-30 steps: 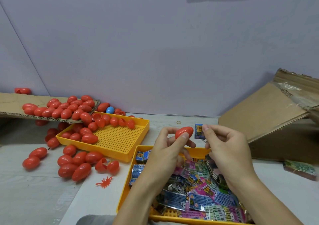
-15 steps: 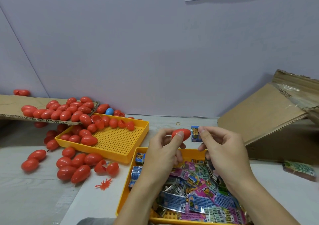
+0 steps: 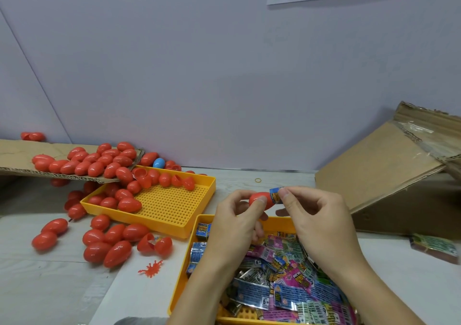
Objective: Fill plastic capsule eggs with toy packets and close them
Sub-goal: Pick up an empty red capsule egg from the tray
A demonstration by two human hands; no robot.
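Note:
My left hand holds a red capsule egg between thumb and fingers, its open side turned right. My right hand pinches a small folded blue toy packet and presses it against the mouth of that egg. Both hands hover above a yellow tray heaped with blue, pink and green toy packets. An opened red egg lies on the table left of that tray.
A second yellow perforated tray holds several red eggs. More red eggs pile on a cardboard sheet at the left and spill over the table, with one blue egg. A cardboard box leans at the right. A red splat toy lies nearby.
My right hand has brought the blue packet leftward until it meets the red egg. Both hands have stayed above the packet tray.

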